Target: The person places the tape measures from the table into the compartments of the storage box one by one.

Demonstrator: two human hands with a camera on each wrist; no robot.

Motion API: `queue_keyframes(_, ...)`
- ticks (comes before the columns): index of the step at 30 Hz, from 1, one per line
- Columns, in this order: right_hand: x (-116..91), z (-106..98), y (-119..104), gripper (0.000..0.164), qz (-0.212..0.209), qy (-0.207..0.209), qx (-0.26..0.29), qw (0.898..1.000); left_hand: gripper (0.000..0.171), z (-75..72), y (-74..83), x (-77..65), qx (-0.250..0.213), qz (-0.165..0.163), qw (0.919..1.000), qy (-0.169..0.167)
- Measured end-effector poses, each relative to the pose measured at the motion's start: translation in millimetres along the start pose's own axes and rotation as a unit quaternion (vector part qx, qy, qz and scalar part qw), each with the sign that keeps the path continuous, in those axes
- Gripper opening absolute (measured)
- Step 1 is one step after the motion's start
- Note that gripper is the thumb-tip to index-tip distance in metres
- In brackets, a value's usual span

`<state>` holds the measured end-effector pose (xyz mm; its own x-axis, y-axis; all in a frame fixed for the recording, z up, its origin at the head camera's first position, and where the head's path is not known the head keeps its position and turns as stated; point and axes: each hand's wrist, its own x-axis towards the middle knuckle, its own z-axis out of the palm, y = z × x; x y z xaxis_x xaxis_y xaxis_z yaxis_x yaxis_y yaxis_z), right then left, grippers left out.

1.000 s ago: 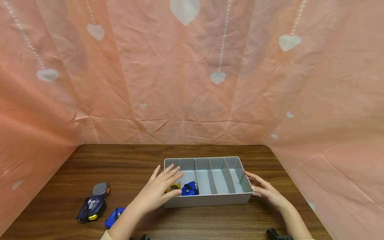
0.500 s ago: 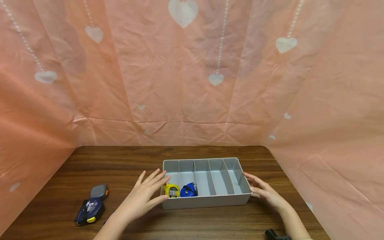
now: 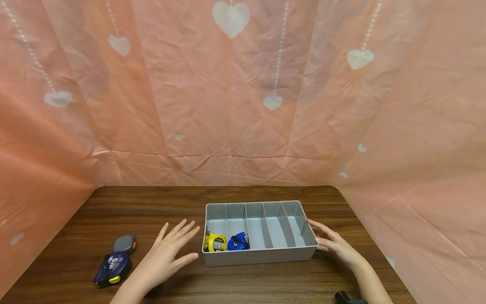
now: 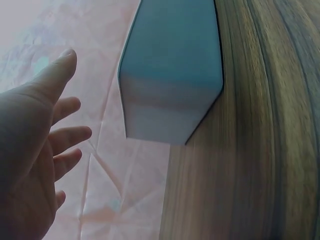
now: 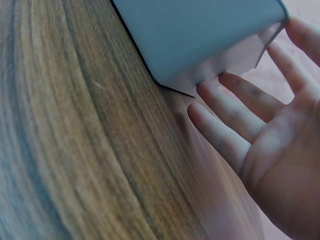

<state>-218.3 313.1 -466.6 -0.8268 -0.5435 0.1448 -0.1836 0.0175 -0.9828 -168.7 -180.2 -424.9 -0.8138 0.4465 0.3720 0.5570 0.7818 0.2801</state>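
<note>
A grey divided organizer box sits on the table with several compartments side by side. In its leftmost compartment lies a yellow tape measure, and a blue tape measure is in the one beside it. My left hand hovers left of the box with fingers spread, holding nothing. Fairly straight fingers of my right hand touch the box's right end wall, and the thumb is at its front corner. The left wrist view shows the box's left end apart from my hand.
On the left of the wooden table lie a dark blue 5 m tape measure and a grey tape measure touching it. A black object shows near my right forearm. Pink cloth hangs behind and at the sides.
My left hand has drawn back leftward from above the box, uncovering the yellow tape measure. Its forearm now hides the other blue tape measure on the table. My right hand stays at the box's end.
</note>
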Motion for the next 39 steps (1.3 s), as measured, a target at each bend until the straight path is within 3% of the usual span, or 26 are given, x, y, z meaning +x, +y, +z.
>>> queue_keyframes(14, 1.8, -0.6, -1.5, 0.051, 0.005, 0.003, -0.013, 1.000, 0.065, -4.6, -14.3, -18.1, -0.007, -0.040, 0.9990, -0.017)
queue_keyframes(30, 1.2, 0.1, -0.6, 0.050, -0.005, -0.005, -0.014, 1.000, 0.068, -7.3, -27.9, -45.3, -0.005, -0.071, 0.9974, -0.015)
queue_keyframes(39, 0.6, 0.7, -0.9, 0.050, -0.001, 0.002, -0.008, 1.000, 0.069, -9.1, -37.3, -56.7, -0.023, -0.096, 0.9943, -0.039)
